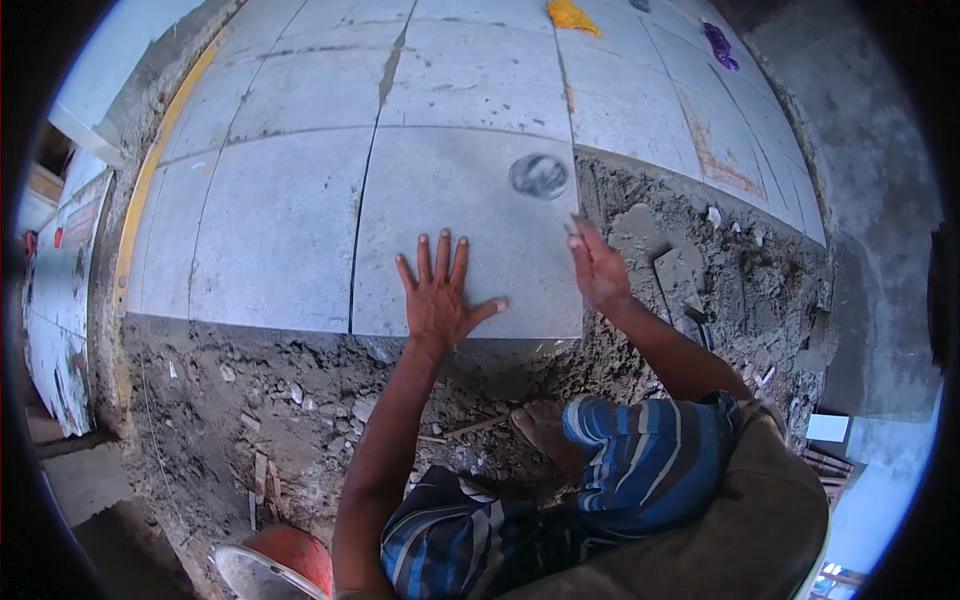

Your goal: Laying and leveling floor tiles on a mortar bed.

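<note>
My left hand (437,300) lies flat on a large grey floor tile (470,200), fingers spread, close to the tile's near edge. At the tile's right edge, my right hand (600,270) is closed around what looks like the handle of a mallet. The mallet's dark round head (539,176) is smeared by motion over the tile's far right part, and most of its handle is blurred. To the right of that hand, a trowel (682,280) coated in mortar rests on the wet grey mortar bed (630,190).
Laid tiles (270,220) stretch left and ahead, bordered by a yellow strip (150,200). A yellow cloth (573,17) and a purple bag-like item (719,47) lie far off. Rubble (300,400) covers the near ground. A red bucket (295,555) stands at lower left.
</note>
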`<state>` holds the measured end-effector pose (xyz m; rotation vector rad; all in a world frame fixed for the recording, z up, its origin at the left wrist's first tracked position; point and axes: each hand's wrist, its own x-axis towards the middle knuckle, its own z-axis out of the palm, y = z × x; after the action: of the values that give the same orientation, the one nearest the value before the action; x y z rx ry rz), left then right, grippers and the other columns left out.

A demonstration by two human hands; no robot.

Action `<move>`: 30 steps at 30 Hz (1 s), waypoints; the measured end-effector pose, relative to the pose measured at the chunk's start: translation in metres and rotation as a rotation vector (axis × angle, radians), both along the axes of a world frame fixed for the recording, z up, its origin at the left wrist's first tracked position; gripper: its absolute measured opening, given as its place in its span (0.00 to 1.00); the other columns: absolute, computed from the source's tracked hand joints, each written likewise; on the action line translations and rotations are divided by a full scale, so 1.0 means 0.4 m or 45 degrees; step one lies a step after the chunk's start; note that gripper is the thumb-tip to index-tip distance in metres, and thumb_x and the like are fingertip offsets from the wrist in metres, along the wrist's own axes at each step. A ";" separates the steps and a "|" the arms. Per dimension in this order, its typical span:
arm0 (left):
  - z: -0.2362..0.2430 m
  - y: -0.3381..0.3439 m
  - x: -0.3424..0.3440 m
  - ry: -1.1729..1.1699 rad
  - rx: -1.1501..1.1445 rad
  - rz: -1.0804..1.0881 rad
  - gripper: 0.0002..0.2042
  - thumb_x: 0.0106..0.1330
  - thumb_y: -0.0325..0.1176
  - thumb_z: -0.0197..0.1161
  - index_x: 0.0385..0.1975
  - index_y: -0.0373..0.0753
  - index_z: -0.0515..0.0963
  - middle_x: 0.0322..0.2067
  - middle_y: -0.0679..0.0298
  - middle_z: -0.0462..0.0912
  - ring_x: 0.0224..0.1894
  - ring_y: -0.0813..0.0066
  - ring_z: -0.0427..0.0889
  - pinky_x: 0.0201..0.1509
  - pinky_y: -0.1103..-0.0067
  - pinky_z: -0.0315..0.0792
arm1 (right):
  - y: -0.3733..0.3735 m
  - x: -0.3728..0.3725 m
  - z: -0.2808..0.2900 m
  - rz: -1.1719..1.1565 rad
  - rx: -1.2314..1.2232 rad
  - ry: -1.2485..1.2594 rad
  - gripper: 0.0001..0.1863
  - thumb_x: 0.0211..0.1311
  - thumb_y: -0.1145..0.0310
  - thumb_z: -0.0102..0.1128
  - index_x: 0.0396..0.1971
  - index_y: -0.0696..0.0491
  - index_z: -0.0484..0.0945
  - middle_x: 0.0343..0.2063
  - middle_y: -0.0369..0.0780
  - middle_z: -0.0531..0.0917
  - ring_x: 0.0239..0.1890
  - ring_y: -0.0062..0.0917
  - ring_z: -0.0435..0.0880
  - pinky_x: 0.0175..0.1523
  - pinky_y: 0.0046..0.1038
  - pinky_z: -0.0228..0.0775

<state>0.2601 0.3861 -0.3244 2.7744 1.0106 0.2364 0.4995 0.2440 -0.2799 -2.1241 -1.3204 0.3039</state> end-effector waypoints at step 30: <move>-0.016 -0.004 0.013 -0.096 -0.038 0.019 0.57 0.55 0.83 0.47 0.78 0.46 0.54 0.78 0.53 0.48 0.80 0.42 0.40 0.74 0.35 0.31 | -0.003 0.089 -0.042 -0.027 0.104 0.032 0.20 0.79 0.59 0.49 0.63 0.50 0.73 0.41 0.51 0.85 0.40 0.47 0.87 0.45 0.40 0.78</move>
<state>0.2654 0.3845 -0.3308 2.7102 1.0090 0.3222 0.5350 0.2429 -0.2967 -2.0586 -1.2738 0.2629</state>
